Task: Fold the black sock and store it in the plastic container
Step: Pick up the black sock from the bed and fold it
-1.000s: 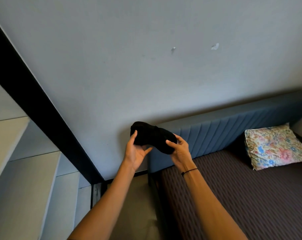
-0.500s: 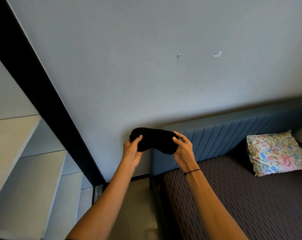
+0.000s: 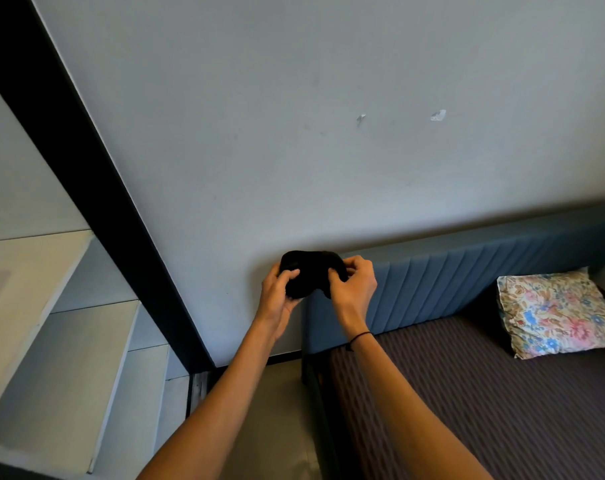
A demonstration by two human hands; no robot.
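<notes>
Head view, both arms extended forward and up. Black sock (image 3: 309, 271) is held in mid-air between the two hands, just below frame centre, in front of the pale wall (image 3: 294, 116) and at the left end of the blue headboard (image 3: 467, 271). The sock is bunched into a short, thick bundle; individual folds cannot be made out in the dark fabric.

Left hand (image 3: 278, 296): at 9 o'clock of the sock, fingers curled closed around its left end, thumb pressed against the near face.

Right hand (image 3: 353, 289): at 3 o'clock of the sock, fingers bent and pinching its right end. A thin black band (image 3: 359, 336) circles the right wrist.

Hands are close together, the sock filling the gap between them.

Surroundings: bed with brown striped cover (image 3: 484, 393) at 4 to 5 o'clock of the hands. Floral pillow (image 3: 553, 313) lies on the cover at 3 o'clock, against the headboard, well apart from the hands. Dark diagonal beam (image 3: 86, 168) runs from 11 o'clock down to the floor, left of the arms. White shelving (image 3: 69, 323) at 8 to 9 o'clock. Two small marks on the wall (image 3: 437, 115) at 1 o'clock above the hands.
</notes>
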